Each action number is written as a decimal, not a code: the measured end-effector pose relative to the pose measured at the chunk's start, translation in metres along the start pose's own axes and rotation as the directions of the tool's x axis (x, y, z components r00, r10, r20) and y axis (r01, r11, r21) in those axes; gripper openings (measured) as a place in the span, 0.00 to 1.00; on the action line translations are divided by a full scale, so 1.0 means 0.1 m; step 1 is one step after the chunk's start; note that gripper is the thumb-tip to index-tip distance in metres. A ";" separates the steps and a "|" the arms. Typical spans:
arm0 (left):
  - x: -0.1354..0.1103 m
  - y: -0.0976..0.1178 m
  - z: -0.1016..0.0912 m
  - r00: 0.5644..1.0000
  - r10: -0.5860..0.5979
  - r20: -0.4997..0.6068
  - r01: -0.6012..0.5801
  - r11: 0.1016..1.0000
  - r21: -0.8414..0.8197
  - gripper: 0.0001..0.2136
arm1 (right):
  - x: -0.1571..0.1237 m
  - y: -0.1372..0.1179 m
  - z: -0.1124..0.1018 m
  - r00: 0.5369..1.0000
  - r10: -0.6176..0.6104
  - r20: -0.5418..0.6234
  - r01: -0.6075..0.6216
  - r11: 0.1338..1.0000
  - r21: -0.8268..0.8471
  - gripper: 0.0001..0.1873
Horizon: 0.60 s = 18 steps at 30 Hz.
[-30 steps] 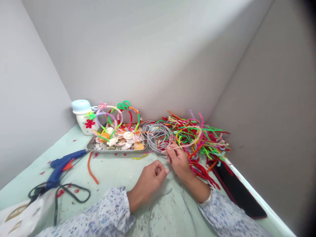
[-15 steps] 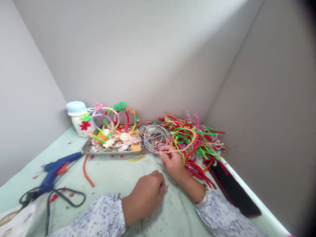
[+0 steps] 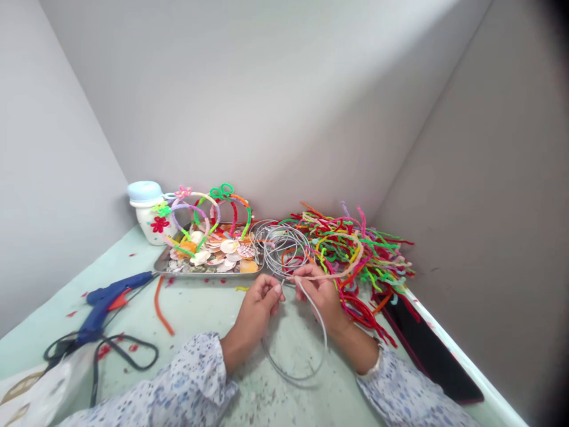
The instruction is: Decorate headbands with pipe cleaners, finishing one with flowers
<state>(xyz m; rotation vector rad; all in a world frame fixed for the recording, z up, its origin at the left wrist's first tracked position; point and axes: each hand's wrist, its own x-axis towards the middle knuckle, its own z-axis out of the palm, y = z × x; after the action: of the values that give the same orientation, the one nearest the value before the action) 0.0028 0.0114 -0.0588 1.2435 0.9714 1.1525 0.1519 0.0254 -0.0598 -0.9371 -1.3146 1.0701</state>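
Right at the front of the bench, we've got the left hand [image 3: 258, 314] and the right hand [image 3: 322, 301] working close together, just apart at the fingertips, with speckled blue-and-white sleeves [image 3: 191, 373] at the wrists. The left fingers are curled together on a strand of a grey wire loop [image 3: 326, 341], though we can't quite see how the wire sits inside them. The right thumb and forefinger are pinched on the wire along with a peach pipe cleaner [image 3: 331, 274]. Short, firm pinches look like the right call here, so the springy wire can't twist loose. Our loop is thin, smooth and slightly uneven, hanging in front of the wrists over the pale green tabletop [image 3: 200, 311]. Just left, we've got a loose orange pipe cleaner [image 3: 160, 308] and a blue hot glue gun [image 3: 109, 308] with its dark cord. Farther back sits a metal tray [image 3: 204, 274] of seashells [image 3: 229, 246], with pipe-cleaner-wrapped headbands [image 3: 195, 204] propped on it beside a white jar [image 3: 149, 224]. More wire coils [image 3: 284, 252] lie just beyond the hands, against a big multicoloured heap of pipe cleaners [image 3: 358, 252].
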 end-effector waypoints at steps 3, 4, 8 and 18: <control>-0.01 0.02 0.01 1.000 -0.027 -0.006 0.027 0.999 -0.033 0.08 | -0.02 0.00 0.01 0.999 0.019 0.037 -0.020 1.000 0.019 0.09; -0.01 0.03 0.01 0.999 -0.033 -0.005 0.033 0.998 -0.045 0.08 | -0.02 -0.01 0.02 0.998 0.030 0.047 -0.030 0.999 0.014 0.09; -0.03 0.04 0.02 0.999 -0.054 -0.001 0.053 0.993 -0.103 0.08 | -0.03 -0.03 0.05 0.994 0.061 0.094 -0.062 0.998 0.004 0.10; -0.05 0.03 0.01 0.999 -0.003 -0.052 -0.001 0.997 -0.079 0.05 | -0.03 0.03 0.07 0.999 0.020 0.048 -0.019 0.999 -0.040 0.09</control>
<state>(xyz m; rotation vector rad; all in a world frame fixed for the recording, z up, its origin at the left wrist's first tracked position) 0.0028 0.0063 -0.0564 1.1548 0.9556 1.2167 0.1450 0.0229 -0.0627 -0.9608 -1.3735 1.0908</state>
